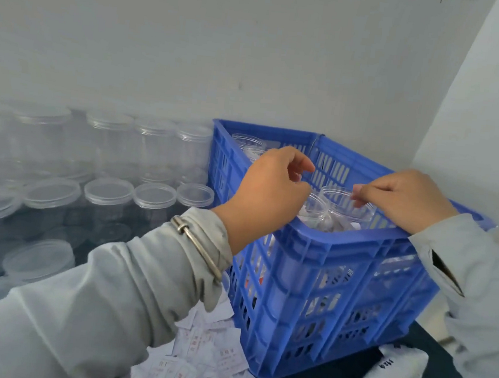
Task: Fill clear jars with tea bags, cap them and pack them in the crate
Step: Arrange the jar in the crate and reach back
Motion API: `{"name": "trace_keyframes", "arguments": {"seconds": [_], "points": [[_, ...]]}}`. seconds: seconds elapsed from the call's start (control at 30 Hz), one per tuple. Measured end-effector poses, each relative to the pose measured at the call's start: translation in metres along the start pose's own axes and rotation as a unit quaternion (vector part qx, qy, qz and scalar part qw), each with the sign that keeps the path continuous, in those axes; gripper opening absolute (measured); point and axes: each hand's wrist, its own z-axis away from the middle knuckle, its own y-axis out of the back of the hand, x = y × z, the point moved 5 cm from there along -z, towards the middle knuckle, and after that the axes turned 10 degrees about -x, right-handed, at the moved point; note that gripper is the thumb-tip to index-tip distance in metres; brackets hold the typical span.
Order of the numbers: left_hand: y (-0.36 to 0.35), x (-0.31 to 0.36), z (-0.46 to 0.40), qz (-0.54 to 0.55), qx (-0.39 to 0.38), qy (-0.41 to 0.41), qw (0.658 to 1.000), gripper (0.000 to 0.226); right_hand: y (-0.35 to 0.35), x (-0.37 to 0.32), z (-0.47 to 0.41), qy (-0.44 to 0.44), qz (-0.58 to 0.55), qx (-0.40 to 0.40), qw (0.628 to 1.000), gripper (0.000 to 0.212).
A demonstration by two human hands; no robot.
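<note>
The left hand (268, 190) hides part of the crate's (342, 258) jars (337, 202).

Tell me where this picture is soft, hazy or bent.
Head view: the capped jars on the left look hazy and washed out, their edges soft; the blue crate and both hands, left and right, are fairly sharp; wide-angle distortion bends the wall corner at right; light is flat and even, with no hard shadows.

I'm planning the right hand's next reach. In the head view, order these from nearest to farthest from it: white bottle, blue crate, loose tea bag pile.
1. Blue crate, right under the right hand.
2. White bottle, below, near table edge.
3. Tea bag pile, lower left.
</note>
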Motion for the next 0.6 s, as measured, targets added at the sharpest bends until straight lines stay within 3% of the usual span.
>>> {"name": "trace_keyframes", "arguments": {"seconds": [0.1,0.17,0.4,0.5,0.6], "points": [[0.022,-0.011,0.003,0.18,0.046,0.06,0.981,0.032,0.001,-0.001,-0.001,-0.017,-0.007,0.005,1.0,0.026],[0.046,-0.023,0.009,0.23,0.083,0.105,0.964,0.031,-0.003,-0.008,-0.002,-0.015,0.025,-0.009,1.0,0.027],[0.156,-0.076,0.064,0.172,0.169,0.176,0.954,0.029,-0.013,-0.117,0.021,0.161,-0.025,0.115,0.98,0.019],[0.205,-0.097,0.102,0.15,0.2,0.212,0.945,0.028,-0.041,-0.18,0.028,0.238,-0.052,0.098,0.965,0.023],[0.247,-0.117,0.15,0.114,0.22,0.251,0.936,0.028,-0.089,-0.23,0.025,0.278,-0.044,0.024,0.959,0.026]]}}
